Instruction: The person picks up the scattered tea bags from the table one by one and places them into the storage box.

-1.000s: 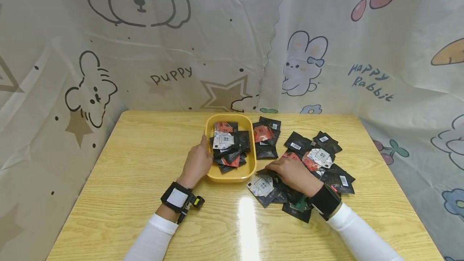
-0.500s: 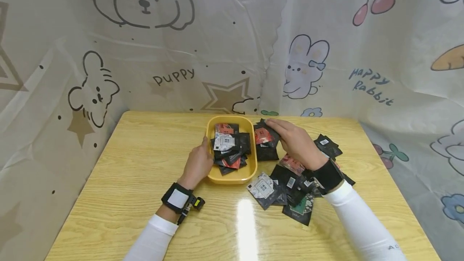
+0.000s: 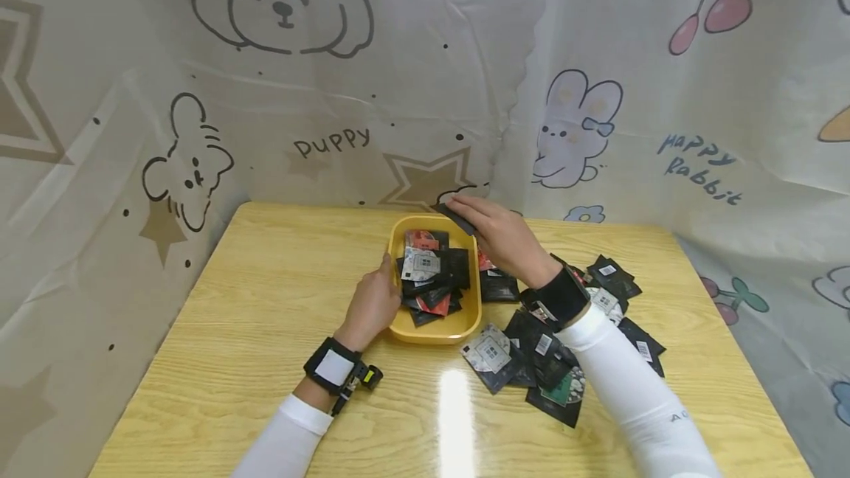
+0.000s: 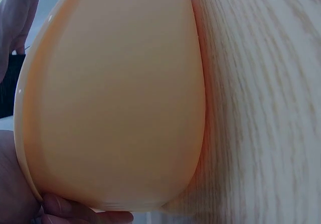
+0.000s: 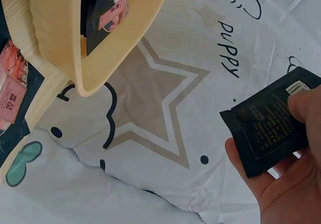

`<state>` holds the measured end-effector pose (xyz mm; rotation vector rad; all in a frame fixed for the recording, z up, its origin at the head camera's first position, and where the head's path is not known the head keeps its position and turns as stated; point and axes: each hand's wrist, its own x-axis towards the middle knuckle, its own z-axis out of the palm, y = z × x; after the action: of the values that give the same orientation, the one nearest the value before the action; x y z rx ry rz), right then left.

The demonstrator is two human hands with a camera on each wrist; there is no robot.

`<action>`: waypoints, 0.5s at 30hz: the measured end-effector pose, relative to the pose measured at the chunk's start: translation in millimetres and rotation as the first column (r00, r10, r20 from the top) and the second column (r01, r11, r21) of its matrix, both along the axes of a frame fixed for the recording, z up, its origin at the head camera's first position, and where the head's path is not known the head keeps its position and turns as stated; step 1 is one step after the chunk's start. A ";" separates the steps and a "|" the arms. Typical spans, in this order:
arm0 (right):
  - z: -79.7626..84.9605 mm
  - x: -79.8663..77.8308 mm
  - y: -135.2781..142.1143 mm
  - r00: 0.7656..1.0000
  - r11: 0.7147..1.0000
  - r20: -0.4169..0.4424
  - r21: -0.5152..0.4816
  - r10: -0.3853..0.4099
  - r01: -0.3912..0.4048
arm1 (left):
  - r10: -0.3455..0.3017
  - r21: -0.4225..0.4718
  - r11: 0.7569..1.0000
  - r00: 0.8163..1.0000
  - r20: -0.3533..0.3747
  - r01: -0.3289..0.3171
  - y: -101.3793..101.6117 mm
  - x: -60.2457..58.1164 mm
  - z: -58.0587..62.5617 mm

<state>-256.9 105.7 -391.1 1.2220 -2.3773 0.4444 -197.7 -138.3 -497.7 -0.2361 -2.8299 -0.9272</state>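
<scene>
A yellow plastic bin stands on the table, holding a heap of black, red and white sachets. My left hand grips the bin's left side; in the left wrist view its fingers curl round the wall. Raised by the bin's back right corner, my right hand pinches a flat black sachet between thumb and fingers. Its printed side with a barcode faces the right wrist camera. Part of a small sachet stack right of the bin is hidden beneath that hand.
Loose sachets lie right of the bin: a near cluster with a green-labelled one, and others farther right, partly behind my right forearm. A printed curtain hangs behind the table's back edge.
My right hand moved from the near cluster to the back stack, then lifted leftward to the bin's back corner with a black sachet. My left hand stays on the bin.
</scene>
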 end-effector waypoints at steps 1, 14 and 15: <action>-0.7 -0.9 -0.9 1.000 1.000 0.007 -0.001 0.003 -0.003 | -0.003 0.003 1.000 1.000 0.003 0.003 0.9 0.1 0.2; -13.3 -2.9 22.0 0.945 0.968 0.297 0.244 -0.136 0.062 | -0.002 -0.004 1.000 1.000 0.002 0.002 3.0 0.5 -0.4; -12.5 -2.3 26.5 0.947 0.971 0.291 0.231 -0.132 0.065 | -0.001 -0.008 1.000 1.000 -0.004 0.001 2.0 0.0 0.2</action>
<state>-259.2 132.1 -403.6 1.1899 -2.8016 0.3691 -197.8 -136.3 -497.5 -0.2397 -2.8310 -0.9142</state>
